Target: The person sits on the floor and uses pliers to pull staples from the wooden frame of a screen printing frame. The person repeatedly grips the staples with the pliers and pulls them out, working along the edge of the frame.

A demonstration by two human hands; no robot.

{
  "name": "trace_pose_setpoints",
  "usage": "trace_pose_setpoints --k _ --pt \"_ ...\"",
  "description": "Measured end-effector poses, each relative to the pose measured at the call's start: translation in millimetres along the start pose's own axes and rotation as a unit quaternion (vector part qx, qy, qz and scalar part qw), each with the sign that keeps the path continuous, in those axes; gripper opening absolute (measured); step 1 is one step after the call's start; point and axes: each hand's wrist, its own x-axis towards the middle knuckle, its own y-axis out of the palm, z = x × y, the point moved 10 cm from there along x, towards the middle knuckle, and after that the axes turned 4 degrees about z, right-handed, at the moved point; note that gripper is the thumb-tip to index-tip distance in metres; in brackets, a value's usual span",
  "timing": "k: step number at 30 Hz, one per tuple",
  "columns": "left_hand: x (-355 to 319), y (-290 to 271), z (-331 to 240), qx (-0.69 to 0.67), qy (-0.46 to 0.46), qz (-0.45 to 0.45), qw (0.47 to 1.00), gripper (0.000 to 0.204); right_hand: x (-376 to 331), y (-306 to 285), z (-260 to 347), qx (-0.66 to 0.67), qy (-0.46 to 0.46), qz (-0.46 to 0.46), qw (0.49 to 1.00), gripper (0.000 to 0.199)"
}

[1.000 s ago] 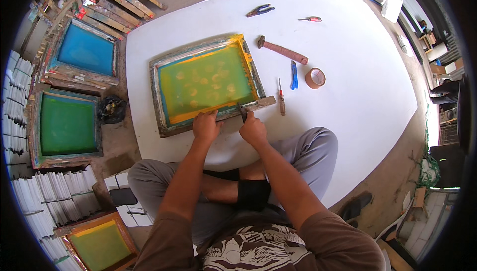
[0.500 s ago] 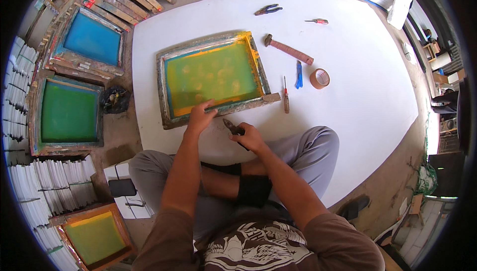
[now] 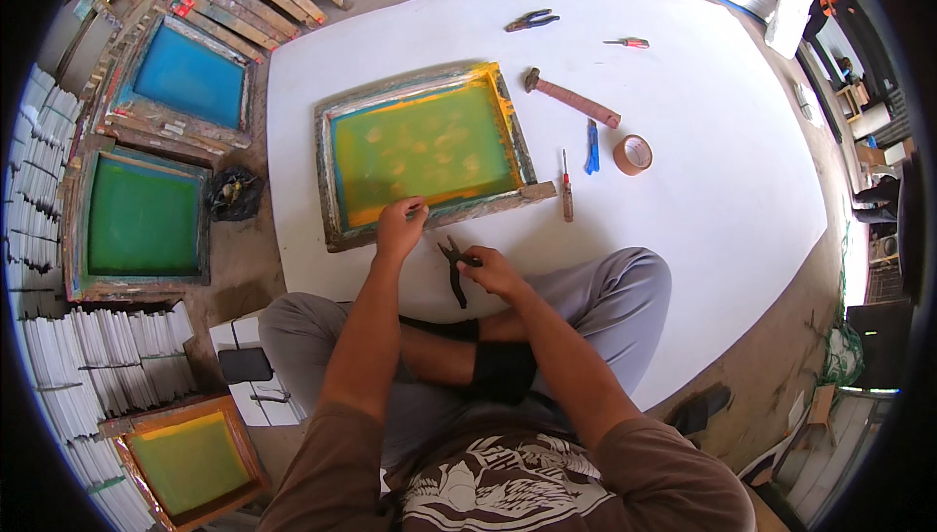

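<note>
A wooden screen-printing frame [image 3: 337, 181] with yellow-green mesh lies on the white table sheet [image 3: 703, 190] in front of me. My left hand [image 3: 398, 227] rests on the frame's near edge, fingers pinching at the wood. Just below that edge, my right hand [image 3: 491, 271] grips a pair of dark pliers [image 3: 455, 273], handles pointing back toward my lap. I sit cross-legged at the table's near side.
To the frame's right lie a screwdriver [image 3: 566, 188], a blue cutter [image 3: 591, 146], a hammer [image 3: 571, 98] and a tape roll [image 3: 633, 153]. Pliers [image 3: 532, 20] and a small red-handled screwdriver [image 3: 627, 42] lie at the far side. Blue [image 3: 190, 78], green [image 3: 142, 220] and yellow [image 3: 190, 459] frames and stacked white sheets [image 3: 83, 390] fill the floor at left.
My right hand has pulled the pliers back from the frame's near edge toward my lap. The left hand stays on the frame's edge.
</note>
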Motion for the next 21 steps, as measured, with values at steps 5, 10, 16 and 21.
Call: trace_pose_setpoints --k 5,10,16,21 --pt "-6.5 25.6 -78.1 0.150 0.171 -0.010 0.974 0.022 7.3 -29.7 -11.2 -0.017 -0.039 -0.070 0.997 0.036" --pt "-1.2 86.6 -102.3 0.275 0.248 0.036 0.928 0.015 0.9 -32.8 -12.2 -0.022 0.023 -0.055 0.998 0.037" --pt "-1.4 110.7 -102.9 0.392 0.301 0.031 0.869 0.012 3.9 -26.3 -14.2 0.003 -0.005 -0.053 0.999 0.041" --pt "-0.4 119.3 -105.2 0.422 0.285 0.061 0.858 0.010 7.8 -27.1 -14.0 -0.002 -0.021 -0.068 0.997 0.042"
